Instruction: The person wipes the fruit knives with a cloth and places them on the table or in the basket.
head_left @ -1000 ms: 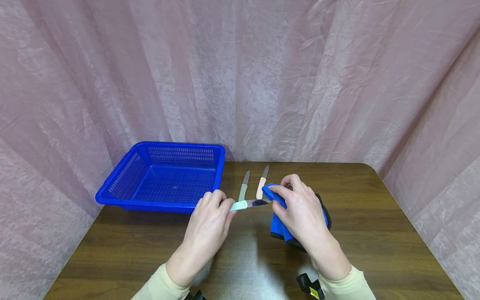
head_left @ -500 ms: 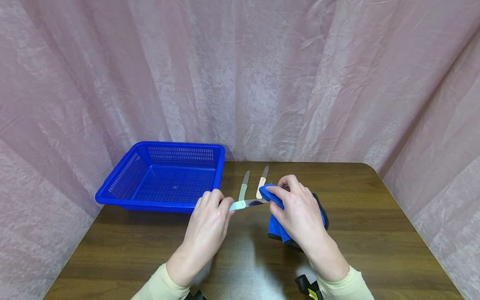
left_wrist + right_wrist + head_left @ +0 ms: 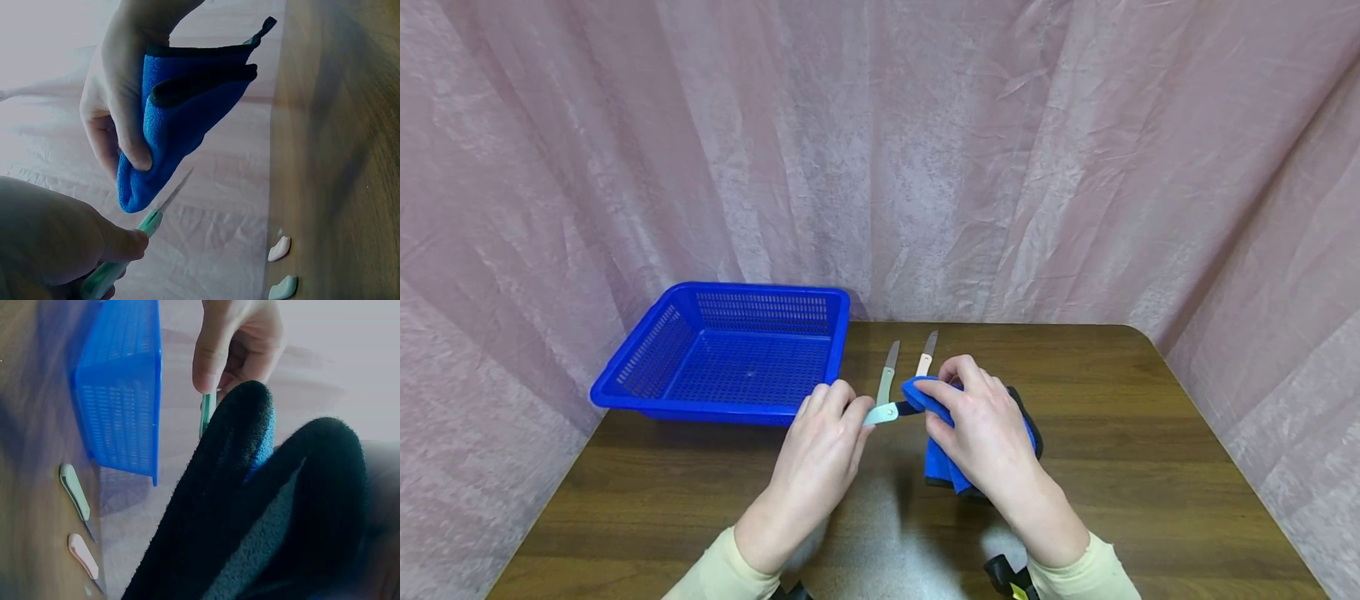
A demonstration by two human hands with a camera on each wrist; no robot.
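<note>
My left hand [image 3: 823, 437] grips the mint-green handle of a small knife [image 3: 882, 413], its blade pointing right. The fingers and thumb of my right hand [image 3: 988, 429] pinch a folded blue cloth [image 3: 942, 468] with black edging. In the head view the cloth overlaps the blade's outer part, leaving a short dark stretch beside the handle. From the left wrist, the knife's thin blade [image 3: 175, 189] shows right alongside the cloth [image 3: 181, 112]. Dark cloth edging fills much of the right wrist view, hiding most of that knife. Behind the hands lie a sage-green knife [image 3: 887, 383] and a pale pink knife [image 3: 924, 364].
A blue plastic basket [image 3: 700, 408] with slotted sides stands at the back left of the wooden table [image 3: 1150, 467]. Pink curtains [image 3: 880, 167] hang behind and along both sides. A black device [image 3: 1002, 573] sits by the right wrist.
My right hand has moved left with the cloth, toward the knife's handle, and the cloth now overlaps more of the blade. The left hand has hardly shifted.
</note>
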